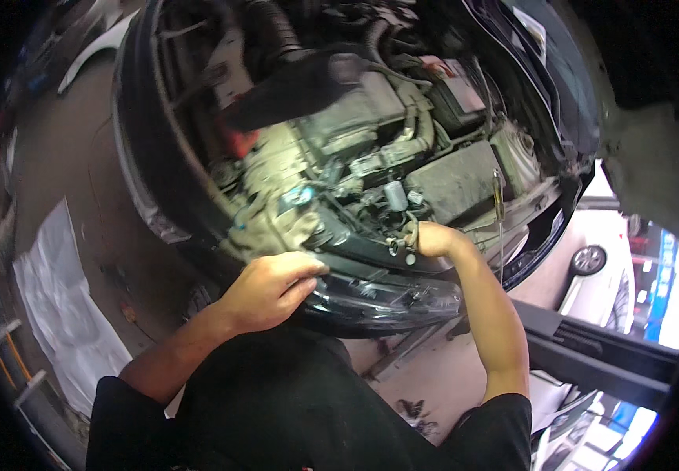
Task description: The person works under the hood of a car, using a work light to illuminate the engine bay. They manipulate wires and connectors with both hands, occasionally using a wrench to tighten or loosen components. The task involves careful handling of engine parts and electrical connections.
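My left hand (267, 293) rests on the front edge of a car's open engine bay, its fingers stretched toward the clear headlight (382, 302). No object shows in it. My right hand (433, 239) reaches into the bay just behind the headlight, its fingers curled and bent in. Beside those fingertips are small round-ended pieces (394, 246), perhaps wiring connectors. What the fingers grip is hidden. A screwdriver (498, 196) with a yellowish handle stands to the right of that hand. Behind the hand is a dusty dark box cover (457, 182).
A battery (458, 98) sits deeper in the bay, with hoses and a dusty engine cover (355, 114) nearby. At right are a dark lift arm (598, 345) and a white car (602, 267). Pale sheeting (65, 306) lies on the floor at left.
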The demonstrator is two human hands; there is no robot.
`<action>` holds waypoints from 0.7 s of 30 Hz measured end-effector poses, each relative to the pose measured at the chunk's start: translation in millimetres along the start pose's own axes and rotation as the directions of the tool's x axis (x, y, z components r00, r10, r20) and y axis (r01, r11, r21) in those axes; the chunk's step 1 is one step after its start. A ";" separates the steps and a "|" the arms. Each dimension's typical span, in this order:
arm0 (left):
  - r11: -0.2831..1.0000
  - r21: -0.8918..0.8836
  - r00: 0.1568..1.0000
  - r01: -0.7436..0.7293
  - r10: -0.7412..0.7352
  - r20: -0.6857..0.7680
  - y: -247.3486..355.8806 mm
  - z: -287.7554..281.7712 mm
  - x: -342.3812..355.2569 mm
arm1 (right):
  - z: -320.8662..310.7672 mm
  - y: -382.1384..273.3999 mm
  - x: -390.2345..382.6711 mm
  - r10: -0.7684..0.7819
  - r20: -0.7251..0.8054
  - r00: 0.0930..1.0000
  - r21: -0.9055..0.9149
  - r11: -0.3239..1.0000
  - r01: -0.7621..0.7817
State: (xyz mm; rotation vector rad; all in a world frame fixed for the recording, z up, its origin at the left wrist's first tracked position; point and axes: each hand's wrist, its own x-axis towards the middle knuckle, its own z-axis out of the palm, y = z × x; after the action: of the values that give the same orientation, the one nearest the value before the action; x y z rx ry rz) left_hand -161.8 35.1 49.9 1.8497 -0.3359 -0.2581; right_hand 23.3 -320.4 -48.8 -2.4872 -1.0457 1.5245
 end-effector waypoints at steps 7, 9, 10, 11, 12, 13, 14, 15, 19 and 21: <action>0.895 -0.253 0.902 0.367 -0.409 -0.137 -53.1 14.9 -151.5 | -16.0 -9.4 20.7 0.436 0.191 0.880 0.311 0.823 -0.475; 0.821 -0.399 0.819 0.408 -0.522 -0.238 -76.3 33.3 -200.2 | -20.7 34.0 28.2 0.479 0.260 0.838 0.248 0.806 -0.537; 0.738 -0.477 0.721 0.477 -0.639 -0.269 -89.0 48.1 -225.5 | -27.0 30.2 37.9 0.463 0.262 0.847 0.176 0.840 -0.514; 0.717 -0.512 0.631 0.473 -0.681 -0.372 -102.4 69.6 -253.1 | -32.9 27.3 43.8 0.450 0.261 0.854 0.107 0.866 -0.489; 0.685 -0.553 0.515 0.474 -0.725 -0.458 -115.6 99.4 -282.7 | -40.4 15.2 51.9 0.386 0.243 0.890 0.001 0.917 -0.399; 0.637 -0.614 0.385 0.466 -0.771 -0.508 -130.4 136.1 -309.9 | -43.9 13.1 49.5 0.263 0.277 0.924 0.071 0.954 -0.293; 0.587 -0.671 0.244 0.453 -0.805 -0.540 -145.4 176.3 -338.7 | -45.0 6.6 47.6 0.134 0.307 0.942 0.149 0.971 -0.186; 0.498 -0.794 0.125 0.348 -0.864 -0.488 -162.8 223.1 -368.3 | -48.4 -2.2 47.9 0.081 0.332 0.940 0.171 0.975 -0.144; 0.194 -0.980 -0.148 -0.035 -0.971 -0.187 -192.5 406.7 -448.8 | -49.9 -30.2 50.5 0.300 0.337 0.893 -0.048 0.952 -0.302; 0.103 -0.984 -0.210 -0.145 -0.975 -0.072 -196.4 517.0 -492.5 | -50.6 -44.0 47.4 0.359 0.307 0.881 -0.123 0.933 -0.338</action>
State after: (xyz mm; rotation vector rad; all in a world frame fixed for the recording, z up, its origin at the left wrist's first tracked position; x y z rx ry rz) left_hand -779.5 -195.1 -287.3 0.4706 1.6555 0.1928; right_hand 54.7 -244.8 -43.4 -2.6399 -0.7041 2.0931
